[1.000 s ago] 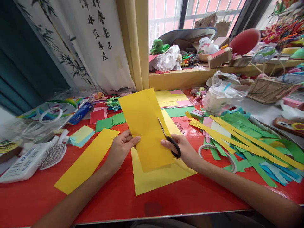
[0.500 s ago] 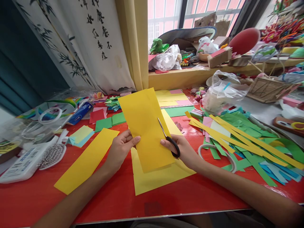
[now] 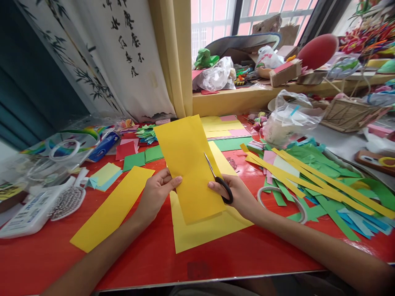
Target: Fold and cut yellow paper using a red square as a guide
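Observation:
My left hand (image 3: 156, 193) pinches the left edge of a tall yellow paper sheet (image 3: 185, 164), holding it raised over the red table (image 3: 148, 255). My right hand (image 3: 237, 195) grips black-handled scissors (image 3: 217, 177) whose blades lie partway into the sheet's right side. A larger pale yellow sheet (image 3: 206, 230) lies flat under both hands.
A yellow strip (image 3: 114, 207) lies at the left, with a calculator (image 3: 29, 213), a hairbrush (image 3: 68, 201) and tape rolls beyond. Green, yellow and blue paper strips (image 3: 321, 185) pile at the right beside a tape ring (image 3: 277, 195). Bags and a basket (image 3: 348, 115) crowd the windowsill.
The hands, the sheet and the scissors keep almost the same place; the view has shifted only slightly.

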The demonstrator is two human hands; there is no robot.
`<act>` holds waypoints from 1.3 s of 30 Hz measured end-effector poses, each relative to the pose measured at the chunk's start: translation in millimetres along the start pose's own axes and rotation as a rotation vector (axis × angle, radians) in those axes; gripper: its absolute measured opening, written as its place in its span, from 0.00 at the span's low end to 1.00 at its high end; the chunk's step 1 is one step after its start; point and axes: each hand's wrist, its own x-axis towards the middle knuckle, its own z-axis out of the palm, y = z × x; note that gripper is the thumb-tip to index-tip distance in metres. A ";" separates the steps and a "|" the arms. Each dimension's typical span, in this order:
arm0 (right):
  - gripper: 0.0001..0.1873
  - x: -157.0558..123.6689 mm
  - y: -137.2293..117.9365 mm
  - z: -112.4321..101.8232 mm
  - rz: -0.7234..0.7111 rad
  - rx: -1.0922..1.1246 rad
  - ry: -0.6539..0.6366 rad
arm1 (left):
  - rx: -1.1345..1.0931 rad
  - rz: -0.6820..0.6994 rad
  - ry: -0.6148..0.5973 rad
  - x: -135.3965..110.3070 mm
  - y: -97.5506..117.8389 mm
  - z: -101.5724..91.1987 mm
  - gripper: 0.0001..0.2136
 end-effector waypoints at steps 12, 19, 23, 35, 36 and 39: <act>0.17 2.0 -0.7 -0.5 -0.021 -0.012 0.048 | 0.006 -0.017 -0.031 -0.4 -1.5 -0.1 0.15; 0.18 3.2 1.3 -2.2 -0.020 -0.055 0.054 | 0.016 -0.033 -0.042 -2.0 -0.9 1.8 0.16; 0.18 3.1 0.9 -2.0 -0.014 -0.081 0.050 | 0.034 -0.041 -0.030 -2.0 -0.1 2.8 0.17; 0.17 1.3 0.2 -1.3 -0.012 -0.040 0.023 | 0.020 -0.044 -0.043 -2.8 0.0 2.8 0.15; 0.18 1.0 0.2 -1.3 -0.010 -0.045 0.023 | 0.020 -0.044 -0.043 -2.9 0.1 3.0 0.15; 0.18 0.9 0.6 -0.7 -0.013 -0.049 0.027 | 0.028 -0.048 -0.032 -3.1 0.4 3.6 0.16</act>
